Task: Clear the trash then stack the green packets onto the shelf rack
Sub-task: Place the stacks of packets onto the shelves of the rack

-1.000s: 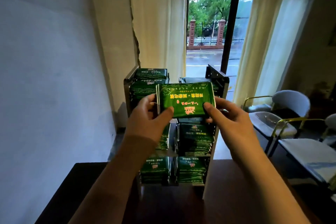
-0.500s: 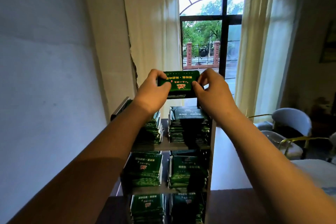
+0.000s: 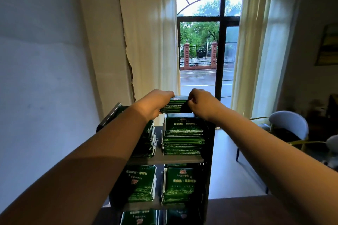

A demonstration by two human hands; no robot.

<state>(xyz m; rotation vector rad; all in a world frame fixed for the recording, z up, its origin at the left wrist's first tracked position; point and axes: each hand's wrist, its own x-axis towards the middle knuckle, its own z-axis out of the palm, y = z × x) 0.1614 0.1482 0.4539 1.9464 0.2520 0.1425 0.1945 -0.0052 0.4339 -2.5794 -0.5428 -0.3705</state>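
Note:
A dark shelf rack (image 3: 208, 151) stands ahead of me with stacks of green packets (image 3: 182, 137) on each level. Both my hands hold a small bundle of green packets (image 3: 173, 105) at the back of the top level, just above the right stack. My left hand (image 3: 155, 104) grips the bundle's left end with fingers curled over it. My right hand (image 3: 199, 103) grips its right end. My left forearm hides most of the top left stack (image 3: 150, 139).
A white wall runs along the left. Cream curtains (image 3: 150, 42) frame an arched window behind the rack. Grey chairs with gold frames (image 3: 289, 126) stand at the right. A dark table edge (image 3: 256, 210) lies at the bottom right.
My hands carried the packets from chest height, raised them over the rack, then tipped them flat and lowered them toward the back of the top level. My view rose with them.

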